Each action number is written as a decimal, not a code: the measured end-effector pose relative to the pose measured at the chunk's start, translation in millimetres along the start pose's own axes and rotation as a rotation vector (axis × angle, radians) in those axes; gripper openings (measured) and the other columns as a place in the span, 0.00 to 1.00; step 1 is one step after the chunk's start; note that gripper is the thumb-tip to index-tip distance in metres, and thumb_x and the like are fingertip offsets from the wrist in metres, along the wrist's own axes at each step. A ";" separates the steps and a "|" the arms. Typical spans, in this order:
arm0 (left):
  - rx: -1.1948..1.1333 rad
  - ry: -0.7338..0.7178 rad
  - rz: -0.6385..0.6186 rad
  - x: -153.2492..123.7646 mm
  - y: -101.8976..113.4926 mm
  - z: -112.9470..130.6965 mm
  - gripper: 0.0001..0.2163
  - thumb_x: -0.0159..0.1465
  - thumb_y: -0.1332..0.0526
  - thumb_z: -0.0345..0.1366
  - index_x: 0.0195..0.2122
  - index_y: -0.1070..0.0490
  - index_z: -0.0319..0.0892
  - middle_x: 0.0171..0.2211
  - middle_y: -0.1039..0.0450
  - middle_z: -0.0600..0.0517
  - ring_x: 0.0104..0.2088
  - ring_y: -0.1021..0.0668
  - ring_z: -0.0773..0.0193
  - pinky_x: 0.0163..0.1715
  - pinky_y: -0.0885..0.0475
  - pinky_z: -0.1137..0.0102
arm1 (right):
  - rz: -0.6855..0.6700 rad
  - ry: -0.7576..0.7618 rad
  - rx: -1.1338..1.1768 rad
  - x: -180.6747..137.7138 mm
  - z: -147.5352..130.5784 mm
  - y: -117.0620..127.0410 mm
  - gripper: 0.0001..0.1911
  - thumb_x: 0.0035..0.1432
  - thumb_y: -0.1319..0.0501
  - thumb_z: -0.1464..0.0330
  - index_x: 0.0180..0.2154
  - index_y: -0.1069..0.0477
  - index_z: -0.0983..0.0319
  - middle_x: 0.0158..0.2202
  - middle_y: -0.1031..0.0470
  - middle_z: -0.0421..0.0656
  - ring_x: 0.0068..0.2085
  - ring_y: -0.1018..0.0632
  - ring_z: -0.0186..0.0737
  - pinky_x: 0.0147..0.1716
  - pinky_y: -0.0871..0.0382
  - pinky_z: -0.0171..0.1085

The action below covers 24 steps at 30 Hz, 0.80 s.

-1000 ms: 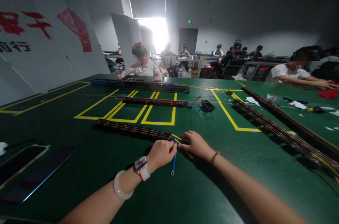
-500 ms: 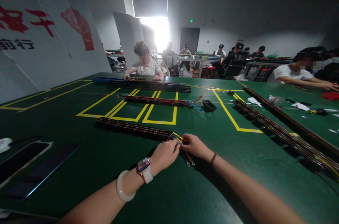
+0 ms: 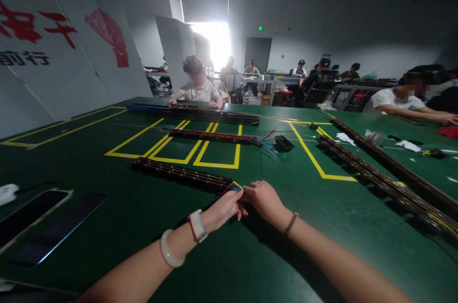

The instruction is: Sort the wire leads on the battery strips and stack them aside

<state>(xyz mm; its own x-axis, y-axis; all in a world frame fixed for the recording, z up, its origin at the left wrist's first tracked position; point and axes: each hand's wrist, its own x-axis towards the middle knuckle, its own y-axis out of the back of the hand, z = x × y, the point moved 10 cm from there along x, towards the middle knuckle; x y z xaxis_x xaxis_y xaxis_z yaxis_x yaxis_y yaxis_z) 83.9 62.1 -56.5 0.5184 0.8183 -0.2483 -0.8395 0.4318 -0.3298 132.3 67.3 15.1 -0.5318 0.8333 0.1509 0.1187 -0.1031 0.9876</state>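
A long black strip [image 3: 182, 174] with thin wires along its top lies on the table in front of me. Yellow, blue and red wires [image 3: 236, 185] come out of its right end. My left hand [image 3: 227, 207] is closed round these wires from below, its palm side turned partly up. Pressed against it from the right is my right hand [image 3: 266, 199], its fingers pinched on the same wires where the two hands meet. The wires' ring-shaped ends are hidden by my hands.
A second wired strip [image 3: 214, 137] lies farther back beside a small black box [image 3: 284, 143]. Longer strips [image 3: 379, 183] run along the right. Two phones [image 3: 60, 226] rest at the left. A co-worker [image 3: 196, 86] sits across the table, another [image 3: 404, 95] at the right.
My left hand has rolled over, turning the watch face out of sight. The ring-shaped wire ends that hung below my hands are now hidden. My right hand stays close by.
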 end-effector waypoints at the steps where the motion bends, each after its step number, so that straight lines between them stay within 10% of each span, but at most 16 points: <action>1: -0.056 0.017 0.004 0.0 -0.3 -2.4 0.15 0.64 0.44 0.47 0.36 0.35 0.37 0.23 0.31 0.53 0.21 0.28 0.69 0.19 0.41 0.75 | 0.010 0.016 -0.059 -1.0 -5.4 -0.4 0.07 0.61 0.44 0.71 0.37 0.27 0.62 0.32 0.25 0.44 0.35 0.27 0.39 0.36 0.40 0.36; 10: -0.216 0.112 0.111 4.0 6.9 -17.1 0.12 0.65 0.43 0.39 0.27 0.39 0.39 0.19 0.37 0.57 0.17 0.35 0.74 0.20 0.45 0.76 | 0.030 0.120 -0.261 -12.8 -37.6 3.3 0.15 0.59 0.44 0.73 0.48 0.30 0.70 0.39 0.27 0.53 0.40 0.28 0.46 0.39 0.35 0.42; 19: -0.066 0.106 0.034 -3.6 -0.5 -11.2 0.17 0.66 0.47 0.47 0.31 0.35 0.37 0.23 0.31 0.54 0.20 0.30 0.72 0.20 0.43 0.75 | -0.232 -0.171 0.007 -21.9 7.0 13.3 0.16 0.62 0.45 0.64 0.27 0.24 0.64 0.25 0.25 0.51 0.27 0.23 0.43 0.27 0.35 0.36; 24: 0.022 0.121 0.082 -7.7 2.1 -6.0 0.19 0.65 0.48 0.51 0.32 0.35 0.37 0.22 0.32 0.54 0.17 0.35 0.76 0.18 0.48 0.76 | -0.111 -0.270 -0.009 -12.9 41.0 20.4 0.12 0.61 0.42 0.65 0.29 0.25 0.64 0.29 0.23 0.55 0.30 0.22 0.48 0.27 0.36 0.38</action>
<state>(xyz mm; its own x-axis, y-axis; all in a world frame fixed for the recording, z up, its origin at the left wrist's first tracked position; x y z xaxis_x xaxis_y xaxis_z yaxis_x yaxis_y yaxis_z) 79.1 54.5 -60.8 0.4628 0.7998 -0.3822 -0.8825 0.3749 -0.2840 176.0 76.7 31.6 -0.2987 0.9540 0.0261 0.0643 -0.0072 0.9979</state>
